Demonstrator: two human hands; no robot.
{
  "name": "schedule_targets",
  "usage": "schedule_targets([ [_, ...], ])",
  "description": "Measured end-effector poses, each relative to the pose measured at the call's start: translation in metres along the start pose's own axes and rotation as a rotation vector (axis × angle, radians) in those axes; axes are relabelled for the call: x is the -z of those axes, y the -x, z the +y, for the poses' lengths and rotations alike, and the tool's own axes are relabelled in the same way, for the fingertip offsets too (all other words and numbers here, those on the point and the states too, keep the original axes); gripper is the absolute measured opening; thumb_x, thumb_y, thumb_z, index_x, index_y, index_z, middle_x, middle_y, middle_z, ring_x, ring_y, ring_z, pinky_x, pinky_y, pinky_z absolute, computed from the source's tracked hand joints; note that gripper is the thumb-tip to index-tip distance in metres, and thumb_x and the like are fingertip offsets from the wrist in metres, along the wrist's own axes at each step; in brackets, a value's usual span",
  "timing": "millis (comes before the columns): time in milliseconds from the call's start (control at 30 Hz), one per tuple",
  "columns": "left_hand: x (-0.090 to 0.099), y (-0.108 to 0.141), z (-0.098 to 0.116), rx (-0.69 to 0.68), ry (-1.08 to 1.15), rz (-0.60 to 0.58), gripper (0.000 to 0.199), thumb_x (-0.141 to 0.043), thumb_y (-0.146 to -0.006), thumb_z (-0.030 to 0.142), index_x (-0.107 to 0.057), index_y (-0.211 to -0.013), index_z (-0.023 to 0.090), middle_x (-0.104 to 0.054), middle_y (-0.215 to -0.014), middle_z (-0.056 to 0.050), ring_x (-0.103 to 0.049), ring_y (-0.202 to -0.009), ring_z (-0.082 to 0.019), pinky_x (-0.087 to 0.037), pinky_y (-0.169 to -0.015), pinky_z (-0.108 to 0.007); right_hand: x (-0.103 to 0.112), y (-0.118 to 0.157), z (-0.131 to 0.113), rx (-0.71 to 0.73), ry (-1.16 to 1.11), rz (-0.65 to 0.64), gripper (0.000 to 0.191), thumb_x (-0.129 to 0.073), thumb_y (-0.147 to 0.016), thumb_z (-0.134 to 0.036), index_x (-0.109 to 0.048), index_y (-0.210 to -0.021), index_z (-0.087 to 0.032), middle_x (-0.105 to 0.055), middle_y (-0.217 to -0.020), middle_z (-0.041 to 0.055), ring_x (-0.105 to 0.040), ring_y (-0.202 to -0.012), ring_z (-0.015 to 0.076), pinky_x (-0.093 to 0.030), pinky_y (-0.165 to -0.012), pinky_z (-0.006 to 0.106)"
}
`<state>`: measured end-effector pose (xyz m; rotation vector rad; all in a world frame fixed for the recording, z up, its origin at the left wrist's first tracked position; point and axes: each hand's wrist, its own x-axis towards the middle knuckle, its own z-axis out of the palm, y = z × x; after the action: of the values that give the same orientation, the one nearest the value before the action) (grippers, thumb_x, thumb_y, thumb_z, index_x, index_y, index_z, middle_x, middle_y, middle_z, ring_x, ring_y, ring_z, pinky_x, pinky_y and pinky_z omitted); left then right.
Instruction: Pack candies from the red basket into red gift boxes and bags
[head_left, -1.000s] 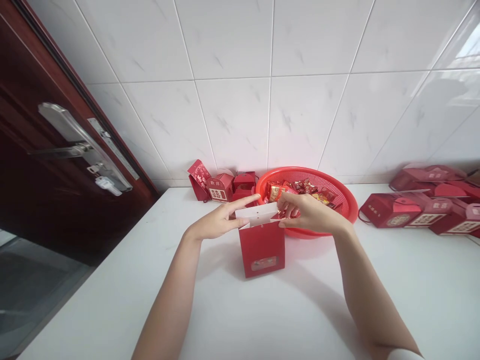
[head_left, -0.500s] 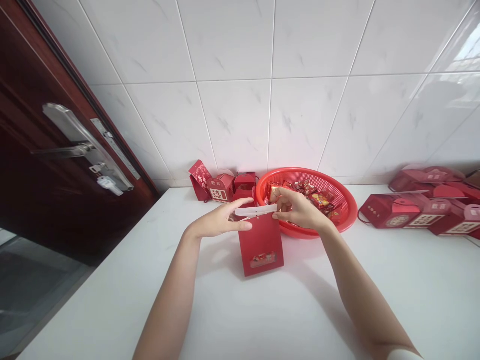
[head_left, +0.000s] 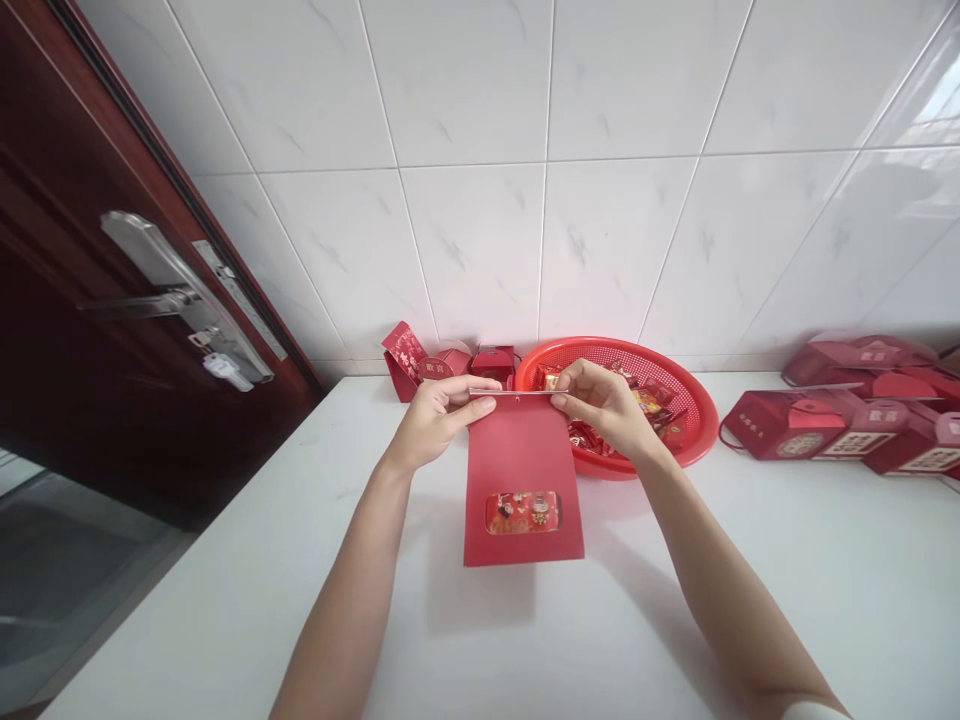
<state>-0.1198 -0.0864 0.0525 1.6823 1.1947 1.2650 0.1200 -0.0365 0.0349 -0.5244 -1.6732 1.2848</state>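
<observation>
**Both hands (head_left: 521,405) pinch the top of a red gift bag (head_left: 523,480)**

The red gift bag sits at the centre of the frame, its lower edge on the white surface (head_left: 225,570) and its front facing up toward the camera. A small printed window (head_left: 523,512) shows on its lower half. Its mouth is pressed to a thin, flat line with a pale strip along the top edge.

The left hand (head_left: 439,420) is closed on the left end of that edge, thumb and fingers pinching it. The right hand (head_left: 604,405) grips the right end in the same way, so the hands stand apart with the edge stretched between them. Whether anything is inside the bag cannot be seen.

As things lie, the bag's mouth looks closed but shows no visible fastening. Plenty of wrapped sweets (head_left: 652,400) remain in the round red plastic basket (head_left: 701,425) just behind the right hand. Small red boxes (head_left: 493,364) stand at the back of the surface, left of the basket. Further red gift boxes (head_left: 787,425) are grouped at the right edge. A dark red door with a steel lever handle (head_left: 150,262) fills the left, beside a white tiled wall (head_left: 480,240).
</observation>
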Motion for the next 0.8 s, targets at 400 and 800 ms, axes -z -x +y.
schedule_targets([
  [400, -0.005, 0.002, 0.003, -0.119, -0.018, 0.086, 0.022, -0.078, -0.077, 0.037, -0.08, -0.087, 0.018, -0.08, -0.093, -0.007, -0.074, -0.089, -0.024, -0.061, -0.08, -0.032, 0.001, 0.005, -0.011, 0.01, 0.08, 0.026, 0.037, -0.07, -0.088, -0.054, -0.056, -0.078, -0.022, -0.057, -0.067, -0.0024, -0.054, -0.057, 0.0119, -0.048, -0.057, 0.028],
  [800, -0.005, 0.004, 0.004, -0.152, -0.029, 0.059, 0.014, -0.074, -0.079, 0.029, -0.078, -0.086, 0.018, -0.08, -0.095, -0.007, -0.074, -0.093, -0.024, -0.061, -0.084, -0.033, -0.003, 0.007, -0.015, -0.113, 0.031, 0.0, 0.031, -0.08, -0.08, -0.046, -0.069, -0.088, -0.018, -0.067, -0.076, 0.002, -0.059, -0.06, 0.013, -0.047, -0.052, 0.026],
])
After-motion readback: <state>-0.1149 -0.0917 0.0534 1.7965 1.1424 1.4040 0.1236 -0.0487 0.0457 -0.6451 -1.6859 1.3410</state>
